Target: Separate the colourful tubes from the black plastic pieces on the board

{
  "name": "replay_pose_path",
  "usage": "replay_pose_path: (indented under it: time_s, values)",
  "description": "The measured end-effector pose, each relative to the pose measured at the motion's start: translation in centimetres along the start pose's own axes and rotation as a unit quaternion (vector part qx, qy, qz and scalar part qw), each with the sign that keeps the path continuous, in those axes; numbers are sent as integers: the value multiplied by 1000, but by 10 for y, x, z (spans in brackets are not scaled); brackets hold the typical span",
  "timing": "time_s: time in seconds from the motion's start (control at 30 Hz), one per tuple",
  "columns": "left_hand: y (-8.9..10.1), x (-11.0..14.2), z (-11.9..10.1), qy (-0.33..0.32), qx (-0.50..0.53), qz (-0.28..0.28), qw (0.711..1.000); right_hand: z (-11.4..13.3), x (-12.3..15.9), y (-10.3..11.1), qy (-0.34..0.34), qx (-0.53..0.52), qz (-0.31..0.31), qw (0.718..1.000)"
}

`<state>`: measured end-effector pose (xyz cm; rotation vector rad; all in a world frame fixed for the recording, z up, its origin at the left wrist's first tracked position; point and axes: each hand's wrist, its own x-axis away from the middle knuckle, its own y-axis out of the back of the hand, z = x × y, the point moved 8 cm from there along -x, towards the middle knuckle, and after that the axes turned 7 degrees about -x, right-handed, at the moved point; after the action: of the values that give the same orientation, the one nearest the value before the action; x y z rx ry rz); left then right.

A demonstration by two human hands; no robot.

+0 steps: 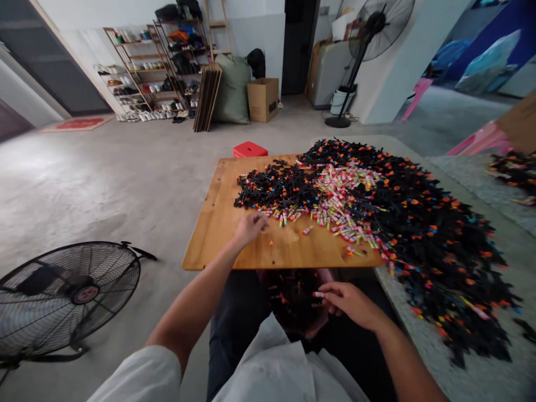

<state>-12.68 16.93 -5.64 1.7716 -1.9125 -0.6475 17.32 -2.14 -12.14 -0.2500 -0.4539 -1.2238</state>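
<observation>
My left hand (251, 226) is over the wooden board (226, 245), its fingers curled together at the near edge of a heap of small black plastic pieces (285, 187). Whatever those fingers hold, if anything, is too small to make out. Lower down, my right hand (345, 301) pinches a small tube (319, 294) with a red end. It is above a container (326, 321) between my legs that holds dark pieces. Many small pink, white and green tubes (335, 209) lie scattered beside the black pieces. One loose tube (307, 230) and an orange bit (271, 243) lie on the board.
A large heap of black and orange pieces (431, 223) covers the table at right. A red stool (250, 149) stands behind the board. One floor fan (79, 296) is at left, a standing fan (374, 25) farther back. Shoe racks (142, 72) and a cardboard box (263, 100) line the wall.
</observation>
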Motion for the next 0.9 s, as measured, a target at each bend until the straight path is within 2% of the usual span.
replay_pose_path:
  time_s: [0.03,0.07,0.1,0.17,0.23,0.3,0.37,0.43,0.57,0.63,0.7,0.8,0.9]
  values:
    - [12,-16,0,4,-32,-56,998,5,-6,2,12,71,-5,997]
    - [19,-30,-2,8,-67,-87,994,14,-13,3,35,140,-16,989]
    - [19,-42,-5,11,-103,-89,991,27,-22,2,61,202,-33,977]
    - [15,-60,-13,10,-178,-76,981,56,-42,-2,106,298,-74,946]
    - [8,-70,-19,8,-242,-59,968,84,-62,-2,125,349,-130,920]
    - [4,-74,-19,11,-272,-46,961,110,-80,1,145,394,-196,886]
    - [2,-73,-12,21,-268,-26,963,127,-95,3,159,447,-234,848]
    - [4,-70,-2,30,-250,-18,968,133,-108,3,159,495,-224,824]
    - [13,-55,17,22,-196,-11,980,123,-118,4,144,544,-195,804]
    - [18,-43,23,6,-151,-2,988,118,-112,5,156,529,-205,808]
    - [23,-29,26,-16,-92,5,996,114,-104,5,171,465,-220,841]
    - [23,-6,21,-47,13,27,998,109,-91,3,178,272,-236,916]
    - [4,19,12,-22,101,113,988,112,-85,-17,189,69,-192,960]
